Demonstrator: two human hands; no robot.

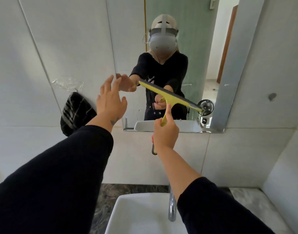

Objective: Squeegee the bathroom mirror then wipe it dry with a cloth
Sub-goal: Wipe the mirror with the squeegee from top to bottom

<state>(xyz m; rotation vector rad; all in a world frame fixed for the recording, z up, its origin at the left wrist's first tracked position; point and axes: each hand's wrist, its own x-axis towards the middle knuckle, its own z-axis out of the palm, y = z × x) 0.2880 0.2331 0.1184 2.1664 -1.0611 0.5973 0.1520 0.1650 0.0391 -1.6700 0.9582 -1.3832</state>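
Observation:
A frameless bathroom mirror [192, 48] hangs on the white tiled wall above the sink. My right hand [165, 134] grips the handle of a yellow squeegee [168, 97]. Its grey rubber blade lies slanted against the lower part of the glass, high at the left and low at the right. My left hand [110, 100] is raised with fingers spread, just left of the mirror's left edge, holding nothing. A black-and-white checked cloth [75, 112] hangs on the wall to the left of the mirror, below my left hand's level.
A white basin [136, 215] with a chrome tap [172, 206] sits directly below, on a dark marble counter [109, 191]. The mirror reflects a person wearing a headset, a small fan at the lower right, and an open doorway. Clear tape remnants stick to the tiles at the left.

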